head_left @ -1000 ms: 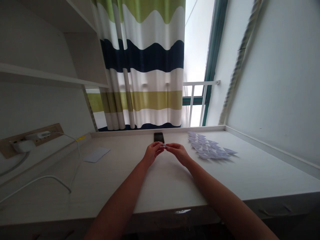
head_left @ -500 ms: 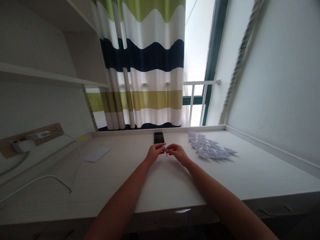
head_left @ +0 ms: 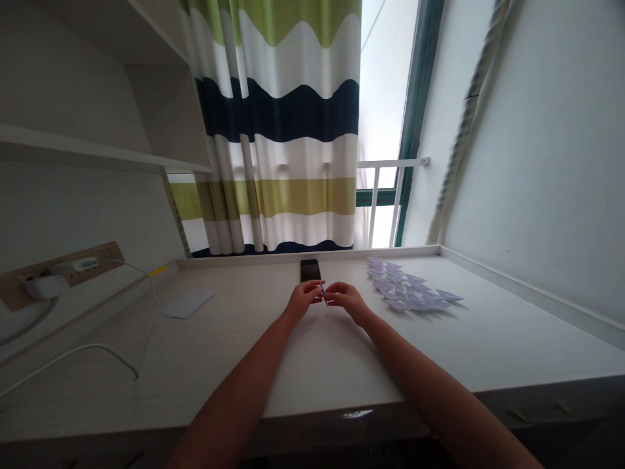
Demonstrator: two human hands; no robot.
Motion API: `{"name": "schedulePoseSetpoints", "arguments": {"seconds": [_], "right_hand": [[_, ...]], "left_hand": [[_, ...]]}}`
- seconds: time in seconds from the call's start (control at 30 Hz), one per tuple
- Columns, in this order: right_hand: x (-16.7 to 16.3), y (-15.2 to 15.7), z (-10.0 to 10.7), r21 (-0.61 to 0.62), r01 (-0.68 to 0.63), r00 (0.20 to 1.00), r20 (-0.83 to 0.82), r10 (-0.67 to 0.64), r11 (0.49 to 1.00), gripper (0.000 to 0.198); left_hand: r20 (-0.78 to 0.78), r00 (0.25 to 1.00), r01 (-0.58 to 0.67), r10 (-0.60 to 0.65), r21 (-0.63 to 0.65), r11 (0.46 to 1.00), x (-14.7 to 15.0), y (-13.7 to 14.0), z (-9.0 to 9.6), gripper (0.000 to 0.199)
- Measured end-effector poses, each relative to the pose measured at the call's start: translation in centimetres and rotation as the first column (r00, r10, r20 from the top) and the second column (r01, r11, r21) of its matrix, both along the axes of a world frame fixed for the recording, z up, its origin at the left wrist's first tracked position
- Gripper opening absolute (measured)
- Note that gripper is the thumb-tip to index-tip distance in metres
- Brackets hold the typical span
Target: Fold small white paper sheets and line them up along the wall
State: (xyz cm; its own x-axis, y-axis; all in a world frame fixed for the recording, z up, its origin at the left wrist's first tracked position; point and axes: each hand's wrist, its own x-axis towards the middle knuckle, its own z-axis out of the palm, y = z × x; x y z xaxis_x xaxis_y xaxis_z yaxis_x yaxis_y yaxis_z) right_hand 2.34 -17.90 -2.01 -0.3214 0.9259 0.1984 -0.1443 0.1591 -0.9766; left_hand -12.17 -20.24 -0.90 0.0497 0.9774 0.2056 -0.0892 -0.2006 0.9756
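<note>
Between my two hands, over the middle of the desk, a small folded piece of paper (head_left: pixel 324 294) stands nearly edge-on to me. My left hand (head_left: pixel 303 299) pinches it from the left, and the fingers of my right hand (head_left: pixel 344 299) are closed on its right side. Just behind the hands lies a dark phone (head_left: pixel 310 270), its near end partly covered by my fingers. To the right sit several folded white paper triangles (head_left: pixel 410 286), grouped in overlapping rows. A stack or sheet of flat white paper (head_left: pixel 189 303) lies off to the left.
A white cable (head_left: pixel 153 293) runs from the socket strip (head_left: pixel 63 273) over the left part of the white desk (head_left: pixel 332 371). Shelves (head_left: pixel 107 153) overhang on the left. A low rim (head_left: pixel 244 259) borders the back, before a striped curtain (head_left: pixel 293 156).
The folded paper has tilted slightly between my fingers. Both hands have stayed in nearly the same place, and the other things on the desk have not moved.
</note>
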Motion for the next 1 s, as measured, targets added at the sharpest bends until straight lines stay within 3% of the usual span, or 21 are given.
{"name": "schedulePoseSetpoints", "arguments": {"seconds": [0.13, 0.23, 0.5, 1.0], "right_hand": [[0.18, -0.26, 0.30, -0.058, -0.062, 0.995, -0.086, 0.057, 0.996, 0.023], [0.28, -0.47, 0.44, -0.065, -0.125, 0.991, -0.061, 0.122, 0.990, 0.021], [0.13, -0.24, 0.22, -0.073, -0.055, 0.998, -0.006, 0.054, 0.996, 0.027], [0.12, -0.80, 0.79, -0.072, -0.085, 0.996, -0.024, 0.083, 0.994, 0.027]], "left_hand": [[0.011, 0.999, 0.043, -0.043, -0.004, 0.999, 0.02, 0.06, -0.17, 0.023], [0.006, 0.998, 0.064, -0.064, -0.006, 0.998, 0.00, 0.17, -0.35, 0.025], [-0.013, 1.000, 0.011, -0.011, 0.025, 1.000, 0.03, -0.13, 0.07, 0.026], [0.025, 0.998, 0.049, -0.049, -0.010, 0.999, -0.04, 0.06, -0.12, 0.026]]}}
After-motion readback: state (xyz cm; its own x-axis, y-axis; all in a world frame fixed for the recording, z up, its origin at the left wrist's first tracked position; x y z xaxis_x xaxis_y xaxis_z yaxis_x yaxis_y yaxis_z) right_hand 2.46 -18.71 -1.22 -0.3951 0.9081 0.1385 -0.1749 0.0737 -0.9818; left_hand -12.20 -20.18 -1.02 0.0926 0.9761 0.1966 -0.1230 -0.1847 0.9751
